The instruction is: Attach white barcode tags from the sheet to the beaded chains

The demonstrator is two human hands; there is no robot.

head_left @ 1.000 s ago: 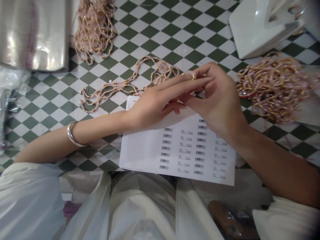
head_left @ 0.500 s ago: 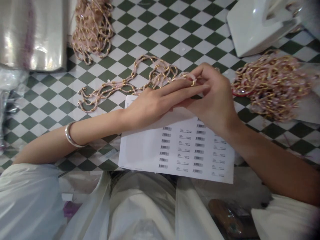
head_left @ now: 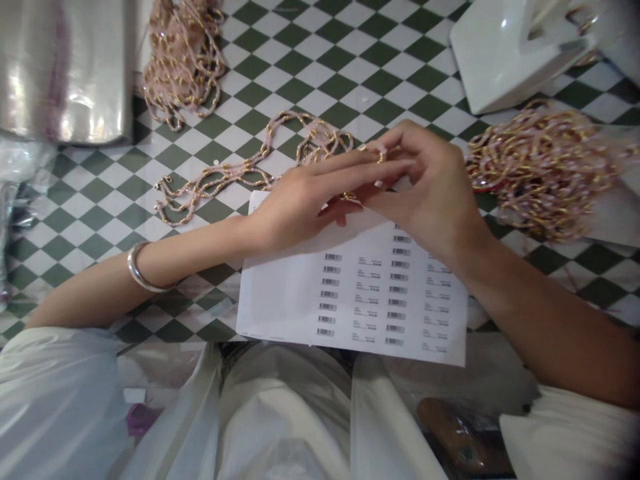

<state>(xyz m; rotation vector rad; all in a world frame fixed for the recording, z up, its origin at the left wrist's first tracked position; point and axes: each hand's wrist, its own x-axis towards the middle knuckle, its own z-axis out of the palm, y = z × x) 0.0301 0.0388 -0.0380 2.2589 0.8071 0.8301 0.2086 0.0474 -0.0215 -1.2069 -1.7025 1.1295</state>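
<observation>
Pink and gold bead strands point(head_left: 215, 175) lie across the checkered table and run up to both hands. My left hand point(head_left: 310, 200) reaches right over the label sheet's top edge, its fingers over the beads and touching my right hand. My right hand point(head_left: 430, 187) is bent with its fingertips pinched together at the end of the bead strands; a small white piece shows between the hands. The white sheet of barcode labels point(head_left: 285, 293) lies beneath both hands, its left part blank.
Bead bundles lie at the upper left point(head_left: 183, 60) and at the right point(head_left: 550, 173). Clear plastic bags point(head_left: 90, 73) are at the far left. A white angular container point(head_left: 495, 53) stands at the upper right. A purple item point(head_left: 143, 419) is below the table edge.
The hands have shifted slightly; my left thumb now shows below the fingers, and a small white piece has come into view between the hands. The label sheet has hardly moved.
</observation>
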